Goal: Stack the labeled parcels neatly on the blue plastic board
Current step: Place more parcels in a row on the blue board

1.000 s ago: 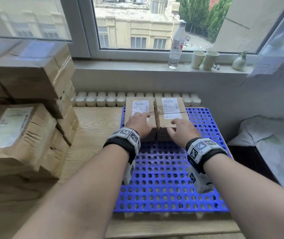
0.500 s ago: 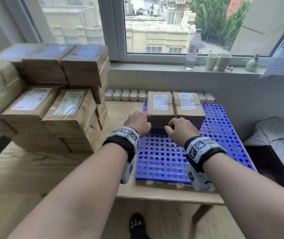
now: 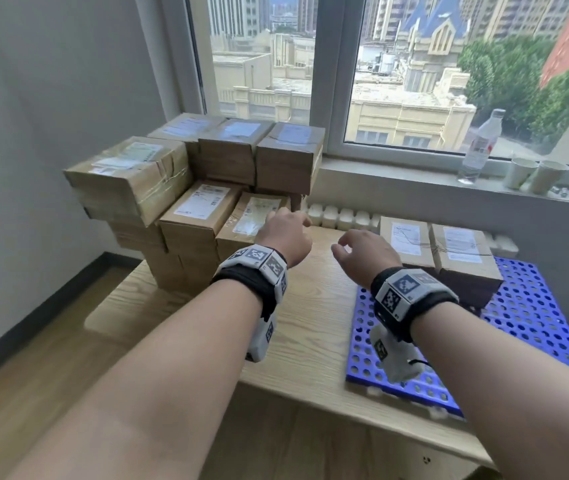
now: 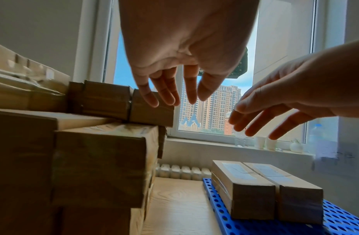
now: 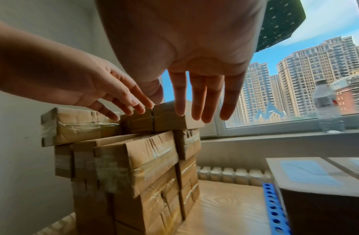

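Note:
Two labelled brown parcels [image 3: 404,242] [image 3: 463,252] lie side by side at the far end of the blue perforated board [image 3: 535,310]; the left wrist view shows the same pair [image 4: 243,187] on the board [image 4: 345,222]. A tall pile of taped brown parcels [image 3: 207,188] stands on the left of the table. My left hand [image 3: 290,230] hovers empty by the pile's front right parcel [image 3: 252,216], fingers relaxed [image 4: 164,93]. My right hand [image 3: 355,247] floats over bare table between pile and board, fingers spread [image 5: 196,103] and holding nothing.
The light wooden table [image 3: 310,306] carries both pile and board. A radiator top [image 3: 342,216] runs along the wall behind. On the windowsill stand a water bottle [image 3: 480,147] and two paper cups [image 3: 532,174]. A grey wall closes off the left.
Both hands have let go of the two parcels on the board and moved left toward the pile. The head view has swung left and up.

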A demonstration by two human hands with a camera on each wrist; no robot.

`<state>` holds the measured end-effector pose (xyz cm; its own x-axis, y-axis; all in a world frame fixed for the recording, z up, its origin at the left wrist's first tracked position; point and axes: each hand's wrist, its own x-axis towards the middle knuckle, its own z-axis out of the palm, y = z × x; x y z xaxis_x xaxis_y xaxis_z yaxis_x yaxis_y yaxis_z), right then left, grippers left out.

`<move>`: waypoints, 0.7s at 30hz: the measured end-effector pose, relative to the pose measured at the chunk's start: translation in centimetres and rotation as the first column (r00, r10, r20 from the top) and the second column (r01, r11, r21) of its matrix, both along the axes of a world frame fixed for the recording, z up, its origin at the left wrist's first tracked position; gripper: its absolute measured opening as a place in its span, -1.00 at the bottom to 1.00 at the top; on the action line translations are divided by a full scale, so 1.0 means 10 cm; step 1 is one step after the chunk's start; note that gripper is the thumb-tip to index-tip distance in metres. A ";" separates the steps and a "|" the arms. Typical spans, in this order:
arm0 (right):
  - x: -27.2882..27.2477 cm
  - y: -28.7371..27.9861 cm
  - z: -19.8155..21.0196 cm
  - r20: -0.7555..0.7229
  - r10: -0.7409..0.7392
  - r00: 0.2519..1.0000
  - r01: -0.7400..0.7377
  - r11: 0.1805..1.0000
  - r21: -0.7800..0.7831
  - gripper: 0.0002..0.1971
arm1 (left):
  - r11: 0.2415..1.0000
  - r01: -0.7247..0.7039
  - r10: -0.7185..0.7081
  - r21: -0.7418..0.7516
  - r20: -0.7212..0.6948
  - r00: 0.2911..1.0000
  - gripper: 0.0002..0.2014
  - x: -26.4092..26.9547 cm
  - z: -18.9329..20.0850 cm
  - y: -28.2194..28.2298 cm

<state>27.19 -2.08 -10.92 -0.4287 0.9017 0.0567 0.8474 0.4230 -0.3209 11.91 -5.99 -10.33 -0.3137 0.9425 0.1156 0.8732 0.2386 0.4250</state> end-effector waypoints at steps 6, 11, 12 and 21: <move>-0.81 -0.15 0.23 -0.034 0.029 0.999 -0.027 0.997 0.071 -0.66 | 0.991 -0.027 0.030 0.129 -0.023 0.999 -0.69 -0.71 0.32 -0.27; -1.57 -0.27 0.40 -0.057 0.010 0.998 -0.006 0.997 0.080 -0.69 | 0.979 -0.024 0.029 0.204 -0.019 0.999 -0.68 -1.42 0.57 -0.41; -1.71 -0.29 0.44 -0.066 0.013 0.998 -0.008 0.997 0.082 -0.70 | 0.976 -0.027 0.032 0.215 -0.020 0.999 -0.68 -1.57 0.62 -0.43; -2.98 -0.33 0.74 -0.147 0.035 0.988 -0.022 0.996 0.089 -0.71 | 0.952 -0.136 0.139 0.274 0.009 0.990 -0.69 -2.99 0.91 -0.47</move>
